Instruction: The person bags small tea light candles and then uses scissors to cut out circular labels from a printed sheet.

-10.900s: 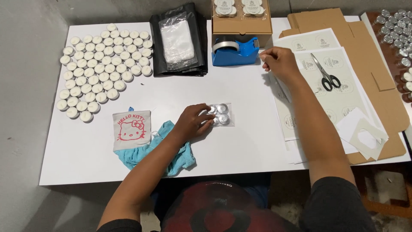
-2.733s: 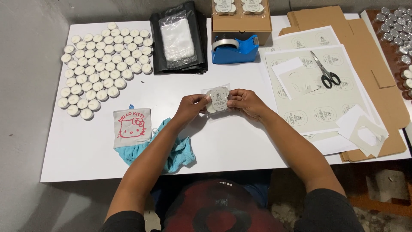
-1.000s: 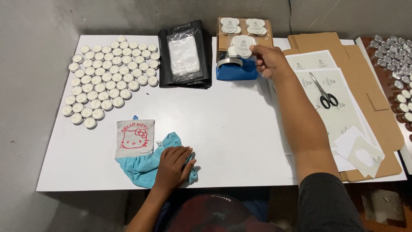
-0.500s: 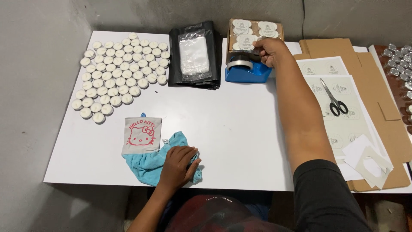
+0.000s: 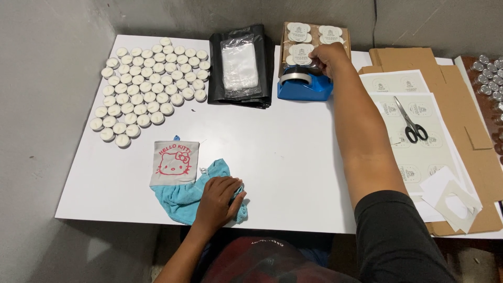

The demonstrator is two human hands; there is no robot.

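My right hand (image 5: 329, 56) reaches to the far side of the table and sets a clear packet of small white discs (image 5: 302, 54) into a brown cardboard box (image 5: 314, 31) that holds several like packets. The hand's fingers still pinch the packet's edge. Just in front of the box stands a blue tape dispenser (image 5: 305, 85). My left hand (image 5: 219, 199) rests flat, fingers apart, on a turquoise cloth (image 5: 184, 193) near the table's front edge. The cloth carries a grey patch with a pink cartoon cat.
Several rows of white tealight candles (image 5: 148, 89) cover the far left of the white table (image 5: 293, 162). A black plastic bag with clear pouches (image 5: 240, 68) lies beside them. Scissors (image 5: 412, 121) lie on printed label sheets (image 5: 406, 131) over flat cardboard (image 5: 461, 115) at right.
Earlier both hands held the packet at the table's middle. The right hand then carried it to the far box, while the left hand dropped onto the cloth and stayed there.
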